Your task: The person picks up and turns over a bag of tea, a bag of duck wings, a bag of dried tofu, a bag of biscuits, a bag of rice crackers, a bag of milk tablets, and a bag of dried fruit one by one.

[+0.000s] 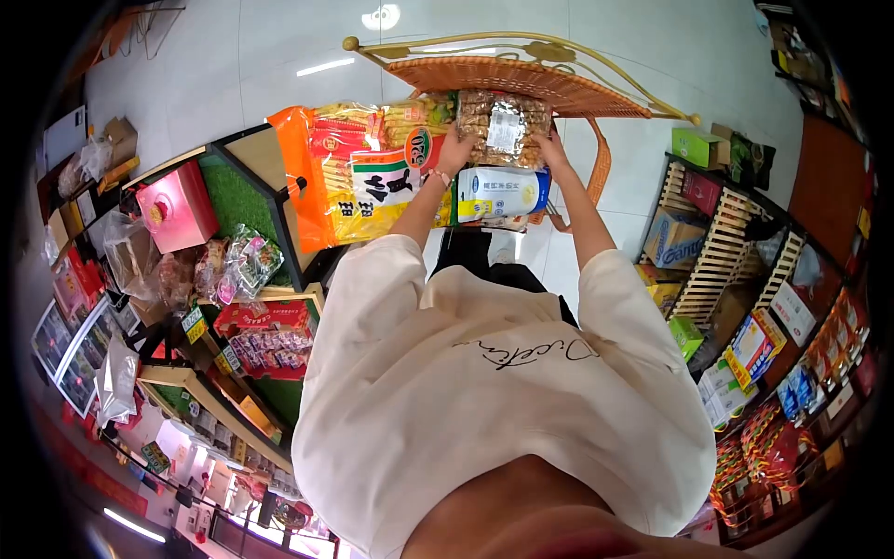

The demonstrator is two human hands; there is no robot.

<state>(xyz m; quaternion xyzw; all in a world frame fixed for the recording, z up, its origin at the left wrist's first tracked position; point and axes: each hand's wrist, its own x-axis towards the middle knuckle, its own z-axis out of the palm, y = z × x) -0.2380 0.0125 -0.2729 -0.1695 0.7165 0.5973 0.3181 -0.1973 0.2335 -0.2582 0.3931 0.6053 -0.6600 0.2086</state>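
Observation:
Both of my hands are at a clear pack of brown snack pieces (506, 129) with a white label, one at each side. My left hand (453, 152), a bracelet on its wrist, grips the pack's left edge. At the right edge, my right hand (551, 149) has its fingers closed around the side. A large orange and yellow snack bag (358, 177) marked 520 lies left of the pack, by my left forearm. Just below the pack is a white, blue and yellow pouch (503, 194). These packages rest at a wicker rack (521, 84), whose lower part they mostly hide.
The rack has a curved gold rail (503, 37) at its far side. To the left stand green-lined display bins (228, 200), with a pink box (177, 207). Wooden slatted shelving (712, 252) with boxed goods is on the right. Pale floor tiles (279, 56) extend beyond the rack.

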